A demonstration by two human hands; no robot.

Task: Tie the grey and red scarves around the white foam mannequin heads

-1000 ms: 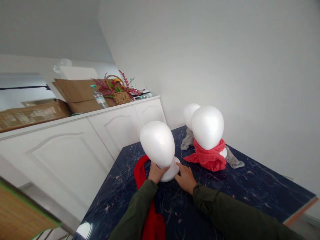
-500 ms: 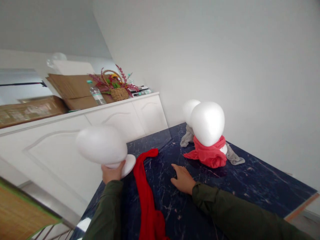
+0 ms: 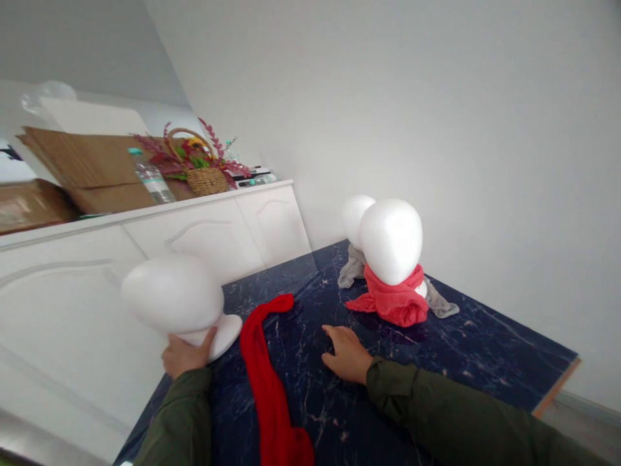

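My left hand (image 3: 187, 355) is wrapped round the neck of a white mannequin head (image 3: 174, 294), which leans over at the table's left edge. Just right of its round base, a long red scarf (image 3: 266, 375) lies loosely on the dark blue marbled table (image 3: 330, 414). Over the middle of the table is my right hand (image 3: 347, 355), thumb and fingers apart and nothing between them. Farther back stands a second white head (image 3: 391, 241) with a coral-red scarf (image 3: 395, 301) tied round its neck. Behind it, partly hidden, is a third head (image 3: 356, 219) near grey cloth (image 3: 352, 266).
A white cabinet (image 3: 204, 233) runs along the left wall. On it are flattened cardboard (image 3: 92, 165), a plastic bottle (image 3: 152, 178) and a wicker basket (image 3: 207, 182) of artificial flowers. A plain wall rises behind the table's right side.
The whole view has shifted, so most things appear farther left. My left hand still grips the neck of the leaning head, and my right hand keeps its spread shape over the table.
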